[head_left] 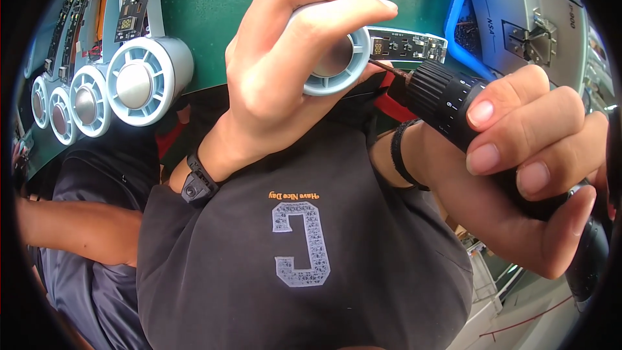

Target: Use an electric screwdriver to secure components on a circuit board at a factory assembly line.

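My left hand (272, 71) is wrapped round a pale blue round housing (343, 82) with a spoked rim and a metal disc at its centre. A narrow circuit board strip (414, 47) with small parts on it extends to the right from behind the housing. In my right hand (538, 133) is a black electric screwdriver (440, 91) with a ribbed, numbered collar. Its thin bit points at the housing's right side, close by my left fingers. Whether the bit touches a screw cannot be made out.
Several similar pale blue housings (149, 45) with circuit strips line the left of the green work surface (207, 19). A silver machine (525, 19) stands at the upper right beside a blue-rimmed bin (451, 26). Another person's forearm (78, 230) shows at the left.
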Demonstrator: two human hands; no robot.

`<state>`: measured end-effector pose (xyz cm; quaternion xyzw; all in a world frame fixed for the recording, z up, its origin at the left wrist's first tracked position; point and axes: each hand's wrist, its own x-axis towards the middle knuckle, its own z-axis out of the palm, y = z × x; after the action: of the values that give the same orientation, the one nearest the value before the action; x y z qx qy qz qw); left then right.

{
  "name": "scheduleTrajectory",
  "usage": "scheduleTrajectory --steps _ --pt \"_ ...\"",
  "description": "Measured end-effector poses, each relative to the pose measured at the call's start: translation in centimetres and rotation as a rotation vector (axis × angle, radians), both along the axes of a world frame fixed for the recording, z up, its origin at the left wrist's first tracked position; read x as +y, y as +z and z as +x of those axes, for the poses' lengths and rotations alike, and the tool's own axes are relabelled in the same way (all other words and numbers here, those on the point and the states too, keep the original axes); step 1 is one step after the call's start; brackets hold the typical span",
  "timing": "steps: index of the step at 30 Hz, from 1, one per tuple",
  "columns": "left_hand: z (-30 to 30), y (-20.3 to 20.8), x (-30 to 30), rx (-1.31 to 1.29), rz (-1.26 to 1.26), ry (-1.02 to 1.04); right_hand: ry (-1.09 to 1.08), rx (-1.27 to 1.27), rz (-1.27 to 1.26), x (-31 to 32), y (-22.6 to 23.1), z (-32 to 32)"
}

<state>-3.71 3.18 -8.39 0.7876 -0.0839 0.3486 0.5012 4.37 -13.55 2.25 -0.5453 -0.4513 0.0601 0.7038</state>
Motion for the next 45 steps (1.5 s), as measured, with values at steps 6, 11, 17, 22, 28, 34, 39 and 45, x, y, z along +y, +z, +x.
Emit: scheduleTrajectory --steps 6,11,17,22,28,34,39,45 --pt "-0.2 0.2 0.0 0.009 0.015 0.046 0.076 -0.038 -0.068 0.7 0.8 0.1" --pt "0.1 0.7 -0.5 0.033 -0.029 0.094 -0.032 -0.031 0.105 3.1 -0.9 -1.6" --pt "-0.2 0.9 -0.9 0.020 -0.047 0.097 -0.067 -0.105 0.138 3.1 -1.3 -1.8" --pt "-0.9 2.2 -1.1 0.105 0.061 0.180 -0.080 -0.108 0.044 1.8 -0.7 -1.9" --pt "1.1 3.2 -1.7 -0.005 0.414 0.481 -0.485 0.006 0.773 -0.8 1.8 -6.5" --pt "-3.8 5.3 -2.5 -0.042 -0.002 -0.133 -0.387 0.276 0.284 -1.7 -2.1 -8.6" --pt "-5.5 1.7 -4.6 0.239 -0.156 -0.529 -0.408 -0.045 -0.094 -1.4 -2.4 -8.9" --pt "-8.0 -0.4 -5.1 0.268 -0.241 -0.429 0.222 -0.106 -0.840 -8.4 4.1 -6.3"
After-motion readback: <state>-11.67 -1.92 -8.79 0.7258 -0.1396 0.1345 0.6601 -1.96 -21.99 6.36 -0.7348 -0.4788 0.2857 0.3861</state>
